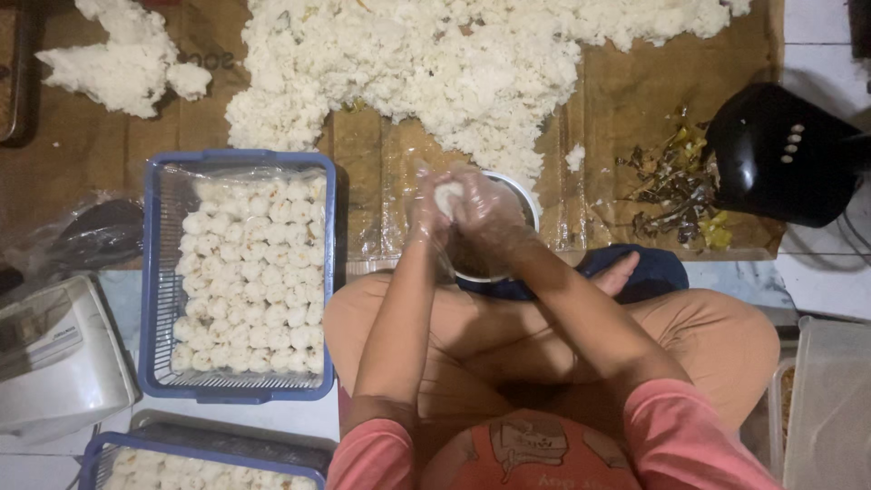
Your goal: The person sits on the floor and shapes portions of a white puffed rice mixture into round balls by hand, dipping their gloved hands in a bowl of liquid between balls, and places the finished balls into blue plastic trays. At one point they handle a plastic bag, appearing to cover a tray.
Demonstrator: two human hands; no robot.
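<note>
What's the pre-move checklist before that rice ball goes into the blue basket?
1. Ball held: left hand and right hand cupped around the rice ball - ok.
2. Gloves: clear plastic on both hands - ok.
3. Ball fully shaped: mostly hidden by the fingers - cannot tell.
4. Room in the blue basket: rows of balls fill nearly all of it - not ok.
5. Supply: rice heap is large - ok.
6. Bowl contents: hidden under the hands - cannot tell.

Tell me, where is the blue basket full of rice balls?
In the head view, the blue basket sits on the floor left of the left hand, just below the big rice pile.
</note>
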